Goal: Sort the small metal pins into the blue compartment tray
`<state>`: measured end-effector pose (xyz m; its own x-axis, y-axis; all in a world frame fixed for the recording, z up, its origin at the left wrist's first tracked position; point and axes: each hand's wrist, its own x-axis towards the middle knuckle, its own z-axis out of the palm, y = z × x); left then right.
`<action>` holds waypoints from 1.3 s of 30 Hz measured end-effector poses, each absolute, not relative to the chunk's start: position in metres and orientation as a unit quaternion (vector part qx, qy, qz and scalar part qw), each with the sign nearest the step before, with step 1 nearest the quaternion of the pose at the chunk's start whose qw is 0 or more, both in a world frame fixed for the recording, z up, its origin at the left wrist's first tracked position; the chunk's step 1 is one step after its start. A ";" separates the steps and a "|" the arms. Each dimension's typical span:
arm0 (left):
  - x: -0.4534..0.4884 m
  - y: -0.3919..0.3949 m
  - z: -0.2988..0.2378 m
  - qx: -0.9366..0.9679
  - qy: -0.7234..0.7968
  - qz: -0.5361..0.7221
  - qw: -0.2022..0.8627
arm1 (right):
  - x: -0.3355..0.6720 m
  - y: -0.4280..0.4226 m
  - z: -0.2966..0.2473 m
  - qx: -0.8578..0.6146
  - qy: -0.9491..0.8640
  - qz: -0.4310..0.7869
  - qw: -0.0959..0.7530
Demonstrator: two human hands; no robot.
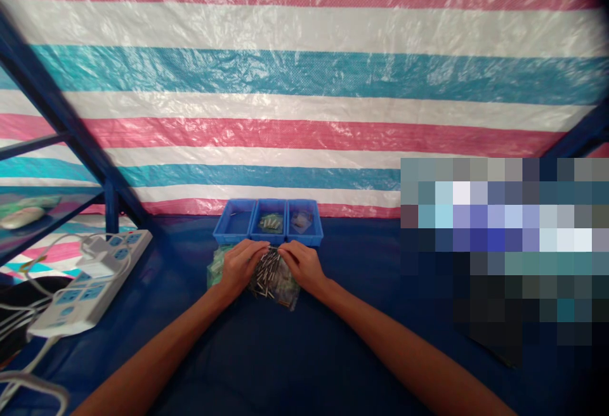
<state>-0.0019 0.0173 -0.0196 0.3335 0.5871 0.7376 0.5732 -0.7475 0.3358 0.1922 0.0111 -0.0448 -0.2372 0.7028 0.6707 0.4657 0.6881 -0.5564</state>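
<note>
My left hand [240,267] and my right hand [303,265] meet over a small clear plastic bag of thin metal pins [268,274] lying on the blue table cover [295,352]. Both hands have their fingers curled and pinch the bag's top edge. More clear bags with greenish contents [215,266] lie under and left of my left hand. Just behind the hands stand three blue bins [269,221] in a row; the middle one holds a greenish bag and the right one a clear bag.
White power strips [90,276] with plugged cables lie at the left by a blue metal frame [111,203]. A striped pink, white and teal tarp [304,86] forms the back wall. A blurred-out patch covers the right side.
</note>
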 end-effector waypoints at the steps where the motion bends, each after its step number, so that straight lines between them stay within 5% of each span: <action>1: -0.002 0.018 -0.020 0.816 0.359 0.453 0.007 | 0.192 0.011 -0.044 -0.375 -0.778 0.121 0.489; 39: -0.001 0.016 -0.013 0.838 0.353 0.415 0.013 | 0.192 0.011 -0.046 -0.384 -0.752 0.118 0.522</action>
